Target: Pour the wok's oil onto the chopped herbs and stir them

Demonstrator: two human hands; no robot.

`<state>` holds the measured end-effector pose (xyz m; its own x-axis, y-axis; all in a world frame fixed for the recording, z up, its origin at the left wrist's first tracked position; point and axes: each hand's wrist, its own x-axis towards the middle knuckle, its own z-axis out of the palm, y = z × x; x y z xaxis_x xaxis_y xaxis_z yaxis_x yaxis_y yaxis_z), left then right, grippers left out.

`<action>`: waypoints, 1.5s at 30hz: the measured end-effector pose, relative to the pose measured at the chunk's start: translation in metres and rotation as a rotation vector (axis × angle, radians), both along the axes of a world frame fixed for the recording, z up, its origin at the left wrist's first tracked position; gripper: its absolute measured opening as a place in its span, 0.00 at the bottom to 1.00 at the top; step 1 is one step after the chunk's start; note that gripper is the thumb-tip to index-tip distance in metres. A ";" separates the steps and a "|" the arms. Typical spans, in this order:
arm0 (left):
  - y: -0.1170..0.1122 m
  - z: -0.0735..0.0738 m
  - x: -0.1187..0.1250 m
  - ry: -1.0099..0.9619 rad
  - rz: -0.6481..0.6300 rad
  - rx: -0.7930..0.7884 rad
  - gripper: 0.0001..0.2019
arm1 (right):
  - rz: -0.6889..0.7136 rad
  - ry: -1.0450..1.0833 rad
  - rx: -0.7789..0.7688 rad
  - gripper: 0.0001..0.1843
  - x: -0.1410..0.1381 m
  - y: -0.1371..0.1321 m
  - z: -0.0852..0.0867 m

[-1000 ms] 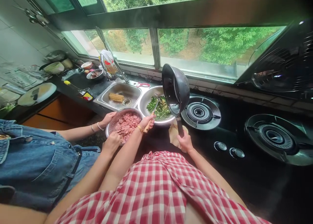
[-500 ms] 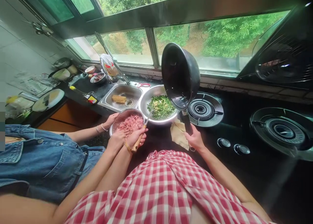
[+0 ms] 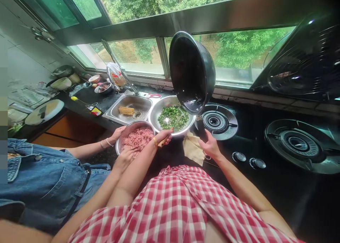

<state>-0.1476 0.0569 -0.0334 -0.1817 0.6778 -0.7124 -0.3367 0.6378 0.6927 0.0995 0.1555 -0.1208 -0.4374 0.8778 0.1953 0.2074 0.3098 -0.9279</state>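
My right hand (image 3: 211,145) grips the handle of a black wok (image 3: 188,73), which is tipped up with its lower lip over a metal bowl (image 3: 152,120). Chopped greens (image 3: 170,116) lie in that bowl. A wooden-handled utensil (image 3: 162,142), probably a spatula, is in my left hand (image 3: 166,136), which is closed around it at the bowl's near rim. Its far end is hard to make out among the greens. Left of it, a co-worker's hand (image 3: 116,134) holds a bowl of minced meat (image 3: 138,138), and their other hand (image 3: 124,158) touches the meat.
A beige cloth (image 3: 191,149) lies below the wok handle. Two gas burners (image 3: 214,120) and knobs (image 3: 239,157) are on the right. At the back left, a sponge-like block (image 3: 126,110) lies in the sink (image 3: 145,106). A cutting board (image 3: 45,112) with a knife is farther left.
My left hand has moved right with the utensil, from over the meat bowl to the greens bowl's near rim. The wok stays tipped. The view has shifted slightly.
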 end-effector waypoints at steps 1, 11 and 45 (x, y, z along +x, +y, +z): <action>0.000 -0.004 -0.001 0.017 -0.016 -0.010 0.08 | 0.001 -0.002 0.003 0.35 -0.001 0.000 0.001; -0.079 0.023 -0.016 0.324 -0.029 -0.074 0.13 | 0.028 -0.041 -0.017 0.33 -0.003 0.002 0.001; -0.085 0.034 -0.010 0.091 -0.132 -0.137 0.17 | 0.067 -0.069 0.065 0.31 -0.004 0.007 0.003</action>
<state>-0.1579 -0.0278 0.0009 -0.1659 0.5980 -0.7842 -0.1838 0.7625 0.6203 0.0951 0.1621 -0.1176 -0.5090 0.8328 0.2178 0.2473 0.3839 -0.8896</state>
